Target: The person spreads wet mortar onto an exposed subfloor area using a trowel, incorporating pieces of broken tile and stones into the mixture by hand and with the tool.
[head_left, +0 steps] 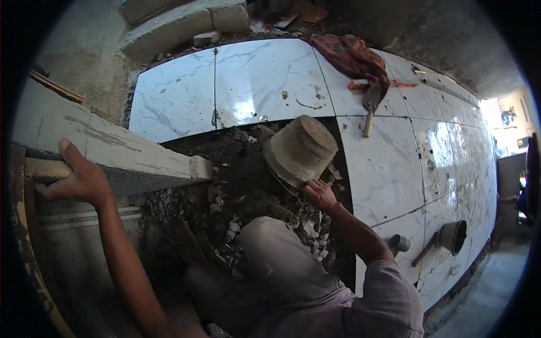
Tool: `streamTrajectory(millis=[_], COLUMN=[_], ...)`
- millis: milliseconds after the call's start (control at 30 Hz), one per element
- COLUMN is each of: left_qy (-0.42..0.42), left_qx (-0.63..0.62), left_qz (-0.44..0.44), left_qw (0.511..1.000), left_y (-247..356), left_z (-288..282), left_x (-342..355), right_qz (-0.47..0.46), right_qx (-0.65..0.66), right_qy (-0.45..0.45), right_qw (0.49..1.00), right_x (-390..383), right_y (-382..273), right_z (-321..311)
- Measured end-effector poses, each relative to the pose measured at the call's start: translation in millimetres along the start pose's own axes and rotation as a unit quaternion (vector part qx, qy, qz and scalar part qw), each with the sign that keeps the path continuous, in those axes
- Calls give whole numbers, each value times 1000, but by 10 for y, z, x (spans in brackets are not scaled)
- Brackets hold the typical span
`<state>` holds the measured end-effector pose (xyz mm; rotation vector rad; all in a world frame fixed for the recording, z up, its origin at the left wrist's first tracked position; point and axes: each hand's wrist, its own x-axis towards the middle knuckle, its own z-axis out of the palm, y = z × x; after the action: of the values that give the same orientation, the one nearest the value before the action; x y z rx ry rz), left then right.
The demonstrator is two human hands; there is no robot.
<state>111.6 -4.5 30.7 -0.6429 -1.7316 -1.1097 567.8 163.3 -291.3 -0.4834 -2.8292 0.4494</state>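
Note:
My right hand [320, 195] is closed on the rim of a mortar-caked bucket [301, 149]. The bucket is tipped over, its base up and to the right and its mouth down toward the dark, rubble-strewn ground [239, 169]; what is inside cannot be seen. At the left, my left hand [84, 180] grips a short wooden bar [48, 168], with a finger reaching up onto the side of a grey concrete ledge [112, 143]. Part of its grip is hidden. My bent knee [270, 236] is just below the bucket, beside broken white chips [310, 228].
White marbled tiles [265, 73] border the pit behind and to the right. On them are a trowel [370, 104], a dark red cloth [349, 53], a second bucket [452, 236], a hammer-like tool [425, 249] and a grey cup-like piece [399, 243]. Concrete steps [180, 34] rise at the back.

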Motion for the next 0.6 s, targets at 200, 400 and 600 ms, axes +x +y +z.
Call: streamTrajectory(millis=[200, 400, 600], left_qy=[-8, -15, 9], left_qx=[16, -44, -84], left_qz=[45, 38, 41], left_qw=[999, 998, 996], left_y=[72, 34, 202], left_z=[9, -6, 19], left_x=[20, 14, 53], right_qz=[10, 174, 180], right_qx=[-3, 130, 105], right_qy=[11, 65, 61], right_qw=[1000, 974, 976], right_x=[47, 612, 677], right_y=[92, 433, 447], right_z=[-25, -1040, -1005])
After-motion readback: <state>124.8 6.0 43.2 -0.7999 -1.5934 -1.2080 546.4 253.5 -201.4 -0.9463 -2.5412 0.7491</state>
